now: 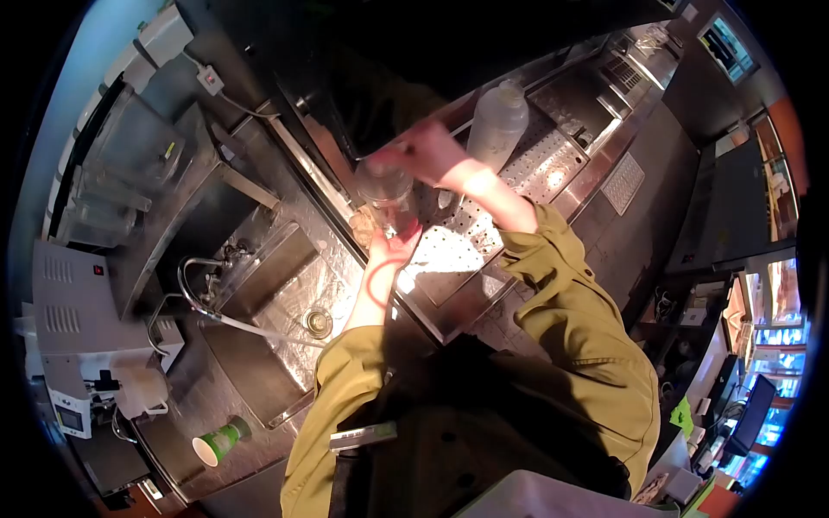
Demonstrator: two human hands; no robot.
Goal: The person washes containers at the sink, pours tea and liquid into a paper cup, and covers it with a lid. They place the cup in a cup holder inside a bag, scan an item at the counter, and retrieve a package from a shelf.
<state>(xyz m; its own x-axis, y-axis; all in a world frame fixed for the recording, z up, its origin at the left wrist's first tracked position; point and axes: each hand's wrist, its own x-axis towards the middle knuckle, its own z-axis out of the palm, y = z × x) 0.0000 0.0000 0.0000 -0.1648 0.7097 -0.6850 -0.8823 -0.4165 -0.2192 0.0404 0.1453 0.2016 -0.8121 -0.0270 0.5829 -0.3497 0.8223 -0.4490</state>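
A clear, see-through container, round like a jar or cup, stands near the middle of the view above the perforated metal drain board. My left hand is wrapped round its lower part. Over the container's top edge reaches my right hand, smeared by motion, so its fingers cannot be made out. Beside my left hand lies a crumpled tan thing, perhaps a cloth. A large translucent plastic jug stands just beyond my right hand on the drain board.
To the left is a steel sink with a hose tap. A green paper cup lies on its side on the counter near a white machine. A dark overhang covers the back. A walkway runs along the right.
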